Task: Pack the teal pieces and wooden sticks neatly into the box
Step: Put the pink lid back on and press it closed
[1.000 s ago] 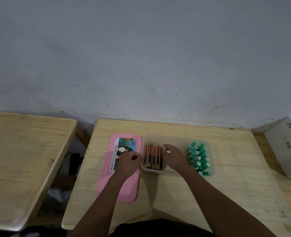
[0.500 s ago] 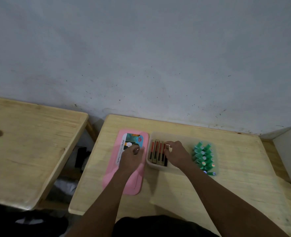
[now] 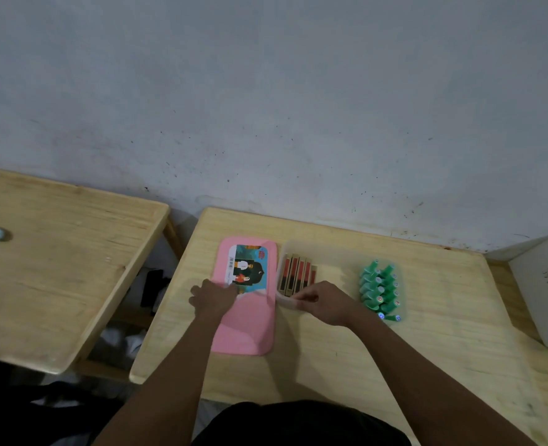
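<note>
Our right hand (image 3: 322, 304) pinches the near rim of the box (image 3: 337, 265) on the counter (image 3: 427, 349); our left hand (image 3: 213, 297) rests on the pink lid (image 3: 247, 329) beside it. The wooden sticks (image 3: 297, 275) and teal pieces (image 3: 379, 288) look packed inside, sticks left, teal right. Next, we think, the lid must go squarely on top.

This looks like a plain workroom or classroom. The pale wooden desk (image 3: 330, 365) is pushed up against a scuffed, speckled grey wall (image 3: 266, 107). Left of the desk stands a second desk (image 3: 57, 268) of the same wood. To its right, a white box (image 3: 543, 291) bears a handwritten code.
</note>
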A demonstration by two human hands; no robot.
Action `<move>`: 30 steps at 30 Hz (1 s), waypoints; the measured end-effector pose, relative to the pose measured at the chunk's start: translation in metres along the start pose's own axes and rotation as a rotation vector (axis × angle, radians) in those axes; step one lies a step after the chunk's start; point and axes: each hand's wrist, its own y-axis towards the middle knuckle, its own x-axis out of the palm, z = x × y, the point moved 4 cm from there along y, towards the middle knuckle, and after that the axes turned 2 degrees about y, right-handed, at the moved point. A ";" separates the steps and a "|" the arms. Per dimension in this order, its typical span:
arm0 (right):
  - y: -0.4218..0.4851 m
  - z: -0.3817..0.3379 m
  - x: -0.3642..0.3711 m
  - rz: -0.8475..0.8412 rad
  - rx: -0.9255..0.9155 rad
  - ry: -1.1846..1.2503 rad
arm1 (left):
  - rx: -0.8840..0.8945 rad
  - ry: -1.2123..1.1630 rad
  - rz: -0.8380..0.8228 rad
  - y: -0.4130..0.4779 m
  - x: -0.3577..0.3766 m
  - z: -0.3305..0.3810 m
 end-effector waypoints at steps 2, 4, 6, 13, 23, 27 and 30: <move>-0.002 -0.001 0.000 -0.001 0.004 -0.015 | -0.037 -0.130 -0.034 0.007 -0.010 -0.001; -0.003 -0.002 -0.001 -0.009 0.004 -0.027 | 0.032 -0.312 -0.072 0.004 -0.022 0.006; -0.003 -0.003 -0.003 0.000 0.015 -0.008 | 0.164 -0.333 -0.058 -0.004 -0.038 0.024; -0.018 -0.020 -0.027 0.351 0.146 0.486 | 0.680 -0.233 0.168 -0.066 -0.109 0.108; -0.045 0.004 -0.043 0.489 0.020 1.499 | 0.415 -0.962 -0.478 -0.115 -0.051 0.130; -0.071 0.043 -0.074 0.740 0.122 1.367 | 0.282 -1.037 -0.672 -0.115 -0.014 0.127; -0.096 0.056 -0.098 0.752 0.116 1.181 | 0.178 -1.153 -0.627 -0.093 -0.007 0.120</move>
